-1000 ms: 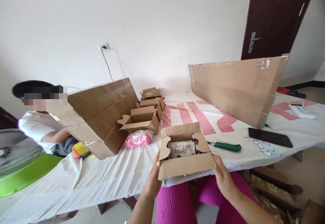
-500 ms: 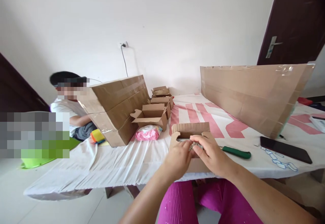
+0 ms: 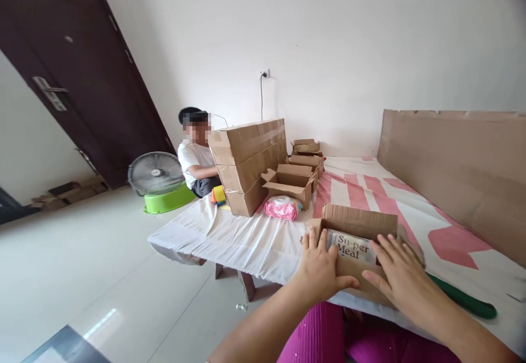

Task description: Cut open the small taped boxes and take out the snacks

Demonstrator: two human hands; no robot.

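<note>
An open cardboard box stands at the table's near edge, its back flap raised. Inside lies a pale packet printed "Su-per Meal". My left hand rests over the box's left front corner, fingers spread and thumb along the front wall. Over the right side lies my right hand, open too, its fingertips beside the packet. Partly behind my right forearm is a green-handled tool; its other end is hidden.
Beyond the box are a pink wipes pack, several open cartons and a stack of taped boxes. A cardboard panel stands at the right. A person sits behind the stack, near a fan on a green base.
The view has swung left. My hands, close together over the packet before, have moved apart to the box's two sides, and the packet's print now shows. The phone has left the view.
</note>
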